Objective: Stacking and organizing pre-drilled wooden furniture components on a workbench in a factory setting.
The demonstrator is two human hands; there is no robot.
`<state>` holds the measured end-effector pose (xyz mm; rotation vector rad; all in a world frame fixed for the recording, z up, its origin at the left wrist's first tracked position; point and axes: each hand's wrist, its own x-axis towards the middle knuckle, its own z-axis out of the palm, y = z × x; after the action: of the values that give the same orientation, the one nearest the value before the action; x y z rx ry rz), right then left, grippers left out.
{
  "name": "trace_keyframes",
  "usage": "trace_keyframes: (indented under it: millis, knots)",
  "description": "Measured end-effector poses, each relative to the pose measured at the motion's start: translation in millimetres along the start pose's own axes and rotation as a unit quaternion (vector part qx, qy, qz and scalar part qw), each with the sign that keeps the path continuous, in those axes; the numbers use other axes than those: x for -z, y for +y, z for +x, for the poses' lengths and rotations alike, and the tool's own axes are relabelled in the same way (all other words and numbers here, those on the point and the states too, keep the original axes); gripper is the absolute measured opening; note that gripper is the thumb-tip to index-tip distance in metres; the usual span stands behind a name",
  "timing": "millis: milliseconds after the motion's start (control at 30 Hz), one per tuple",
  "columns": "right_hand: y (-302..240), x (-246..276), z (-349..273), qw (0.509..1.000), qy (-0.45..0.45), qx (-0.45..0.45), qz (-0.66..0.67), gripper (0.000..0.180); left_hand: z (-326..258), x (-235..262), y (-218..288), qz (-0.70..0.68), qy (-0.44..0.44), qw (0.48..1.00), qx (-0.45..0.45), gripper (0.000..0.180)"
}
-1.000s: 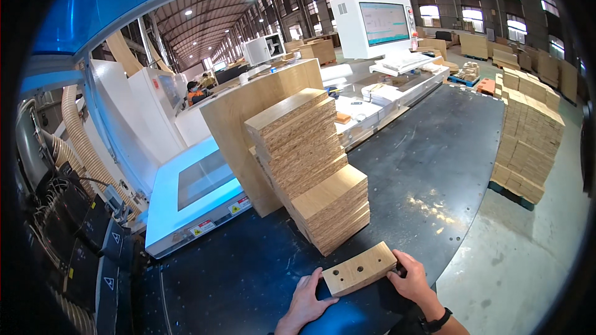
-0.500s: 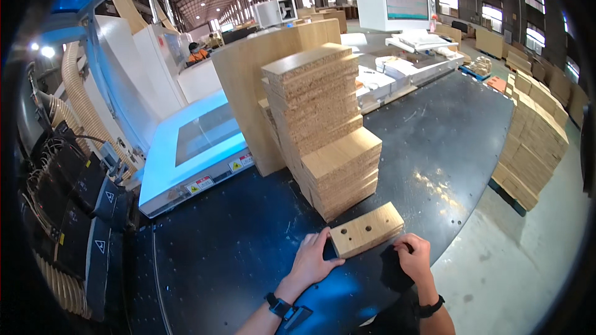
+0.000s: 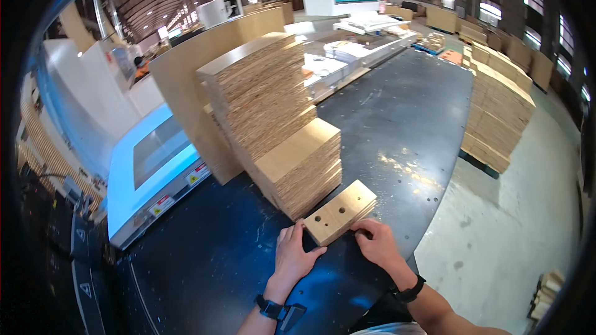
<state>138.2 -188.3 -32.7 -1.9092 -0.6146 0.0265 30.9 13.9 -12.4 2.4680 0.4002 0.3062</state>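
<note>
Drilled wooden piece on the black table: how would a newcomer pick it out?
On the black table, find the tall stack of boards. Just nearer the person, by the left hand, lies the small drilled wooden piece; unlike the stack's plain tops, its face shows dark round holes.

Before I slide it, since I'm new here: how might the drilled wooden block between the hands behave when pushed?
The drilled block looks thick and flat, so probably stiff. Lying low on the dark table, it seems unlikely to roll or tip. Layers show at its right end; if loose, they might slip.
</note>
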Motion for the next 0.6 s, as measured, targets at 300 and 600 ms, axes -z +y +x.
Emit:
trace_keyframes:
  millis: [300, 600]
  knots:
    - [3.7, 6.2, -2.9, 1.0, 0.001, 0.026, 0.006, 0.018, -0.8, -8.3, -5.0, 0.01, 0.031, 0.999, -0.036, 0.089]
    - [5.6, 7.3, -3.4, 0.999, -0.013, 0.022, 0.028, 0.02, -0.5, -10.6, -10.4, 0.007, 0.03, 0.999, -0.035, 0.089]
